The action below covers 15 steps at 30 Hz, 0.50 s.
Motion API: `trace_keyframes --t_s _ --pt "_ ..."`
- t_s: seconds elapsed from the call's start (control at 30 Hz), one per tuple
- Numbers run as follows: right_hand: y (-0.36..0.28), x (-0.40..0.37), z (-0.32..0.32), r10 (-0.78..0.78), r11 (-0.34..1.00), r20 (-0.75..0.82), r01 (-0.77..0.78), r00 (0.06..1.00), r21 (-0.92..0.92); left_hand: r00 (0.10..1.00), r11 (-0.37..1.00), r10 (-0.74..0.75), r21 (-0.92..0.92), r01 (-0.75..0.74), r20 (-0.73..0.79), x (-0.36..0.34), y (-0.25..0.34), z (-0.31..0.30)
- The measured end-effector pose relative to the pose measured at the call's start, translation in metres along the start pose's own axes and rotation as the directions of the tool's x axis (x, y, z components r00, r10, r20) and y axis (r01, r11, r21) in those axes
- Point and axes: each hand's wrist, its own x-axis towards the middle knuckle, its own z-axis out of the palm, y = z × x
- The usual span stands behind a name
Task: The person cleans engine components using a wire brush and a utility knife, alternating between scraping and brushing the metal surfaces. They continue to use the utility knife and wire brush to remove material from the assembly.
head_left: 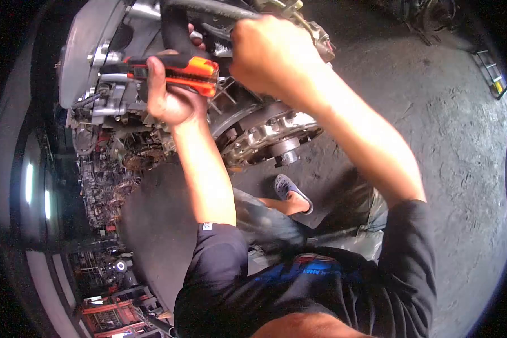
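We log the left hand wrapped tight round an orange-and-black tool handle, fingers curled over the top and thumb side toward us. The handle lies roughly level across the side of the engine block. Its left end runs toward the cluttered metal parts there; the working tip is lost among them and we cannot make it out.

The right hand sits just beside the handle's orange end, higher and to the right. It is closed in a fist against the upper part of the block. The back of the hand faces us, so we cannot tell what it grips.

A black hose arcs over the block right above both hands, passing behind the right fist. A broad grey housing stands to the left of the tool. A round pulley hub juts out below the right forearm.

Below the block, between the two forearms, we see a sandalled foot on the dark, stained floor. Well apart, at the far right, a small yellowish frame lies on the floor. Red machinery stands in the lower left corner.
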Motion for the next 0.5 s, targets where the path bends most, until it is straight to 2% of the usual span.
trace_keyframes --t_s 0.03,0.07,0.13,0.2,0.27,0.33,0.37,0.43,0.47,0.5 --pt "-0.005 0.002 -0.003 -0.020 1.000 -0.004 0.020 1.000 -0.014 0.998 0.998 0.006 0.063 -0.010 0.054 0.001 0.001 0.000" --pt "-0.005 0.003 -0.003 -0.020 0.999 -0.006 0.020 1.000 -0.033 0.999 0.999 -0.034 -0.017 0.034 0.015 0.002 -0.001 -0.002" --pt "-0.003 0.003 -0.003 -0.006 0.998 -0.012 0.006 1.000 -0.066 0.998 1.000 -0.023 0.002 0.023 0.060 0.003 0.000 -0.003" --pt "-0.003 0.001 -0.008 0.018 0.996 0.011 -0.016 1.000 -0.086 0.995 0.996 -0.033 -0.084 0.041 0.094 0.003 0.001 -0.002" --pt "-0.006 -0.006 -0.021 0.019 0.998 0.087 -0.013 0.996 -0.068 0.993 0.992 -0.042 -0.115 0.054 0.109 0.006 0.001 -0.002" --pt "-0.013 -0.018 -0.026 0.101 0.982 0.076 -0.087 0.992 -0.169 0.993 0.993 -0.076 -0.081 0.084 0.096 0.008 -0.001 -0.003" --pt "-0.014 -0.027 -0.028 0.142 0.968 0.068 -0.124 0.988 -0.219 0.991 0.987 -0.075 -0.135 0.090 0.108 0.009 -0.001 -0.004" --pt "0.013 -0.067 -0.021 0.002 0.953 -0.167 -0.053 0.986 -0.299 0.978 0.978 -0.138 -0.132 0.159 0.156 0.007 0.001 -0.015" --pt "0.012 -0.089 -0.034 0.100 0.963 -0.124 -0.128 0.987 -0.236 0.970 0.973 -0.168 -0.128 0.192 0.177 0.005 0.002 -0.022" --pt "0.014 -0.112 -0.040 0.182 0.983 -0.116 -0.185 0.976 -0.017 0.995 0.996 -0.089 0.004 0.089 0.046 0.003 0.000 -0.029"
